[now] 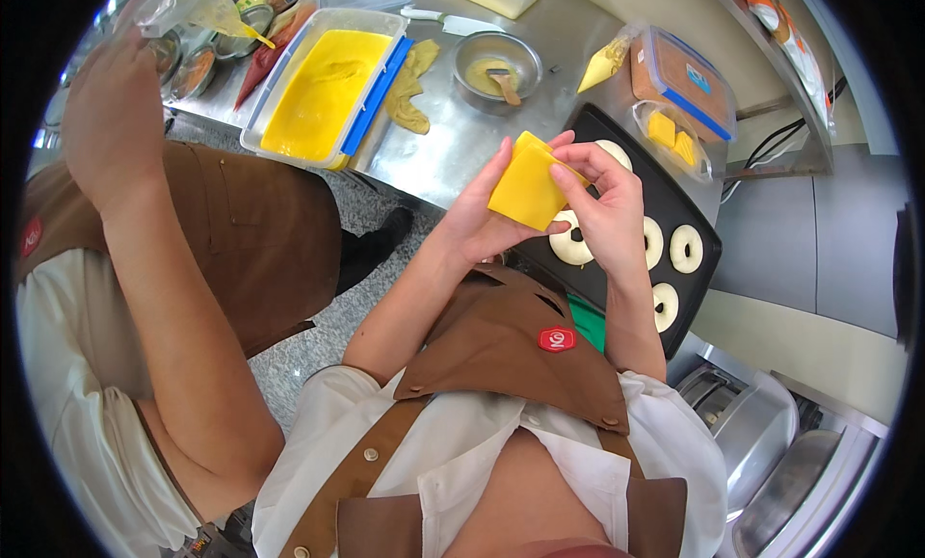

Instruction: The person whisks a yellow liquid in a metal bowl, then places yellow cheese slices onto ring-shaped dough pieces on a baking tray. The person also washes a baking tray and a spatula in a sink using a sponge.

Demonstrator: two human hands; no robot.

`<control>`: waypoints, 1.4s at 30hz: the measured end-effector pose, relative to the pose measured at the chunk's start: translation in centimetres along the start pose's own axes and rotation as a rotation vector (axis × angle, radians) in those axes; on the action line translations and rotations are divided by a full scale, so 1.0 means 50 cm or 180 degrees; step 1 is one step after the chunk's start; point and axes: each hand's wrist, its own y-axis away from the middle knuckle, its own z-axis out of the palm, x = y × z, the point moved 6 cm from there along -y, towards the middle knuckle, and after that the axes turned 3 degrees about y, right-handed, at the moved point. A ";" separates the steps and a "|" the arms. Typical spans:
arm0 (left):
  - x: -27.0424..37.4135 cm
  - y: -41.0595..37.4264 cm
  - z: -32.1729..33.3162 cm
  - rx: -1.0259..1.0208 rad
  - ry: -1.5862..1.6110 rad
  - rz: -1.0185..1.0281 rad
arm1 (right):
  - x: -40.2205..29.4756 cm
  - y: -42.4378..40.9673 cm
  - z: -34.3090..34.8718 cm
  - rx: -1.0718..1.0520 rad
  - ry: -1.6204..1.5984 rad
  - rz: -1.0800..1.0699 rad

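Observation:
A small stack of yellow square slices (531,186), which look like cheese, rests across my left hand (470,222), held between its thumb and fingers. My right hand (611,196) pinches the stack's right side with thumb and fingertips. Both hands are over the near edge of a black baking tray (668,200). On the tray lie several pale dough rings, one (685,249) near its right edge and another (567,247) just below the slices. Part of the tray is hidden behind my right hand and forearm. More yellow slices (661,129) sit in clear plastic beyond the tray.
A steel bowl (531,59) holds a brush (506,88). Left of it are a knife (462,24) and a tub of yellow filling (249,135). A piping bag (605,61) lies near a lidded box (679,81). A co-worker's raised hand (115,117) is at left.

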 end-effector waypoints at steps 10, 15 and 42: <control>-0.017 0.003 -0.038 0.0381 0.0102 -0.0133 | -0.006 0.004 -0.010 0.0645 0.1038 -0.0517; -0.029 0.006 -0.064 0.0414 0.0204 -0.0211 | 0.007 0.009 -0.006 0.0646 0.1441 -0.0484; 0.010 0.074 -0.392 0.2981 -0.1887 0.0035 | 0.515 -0.057 0.104 -0.0196 -0.0211 0.0825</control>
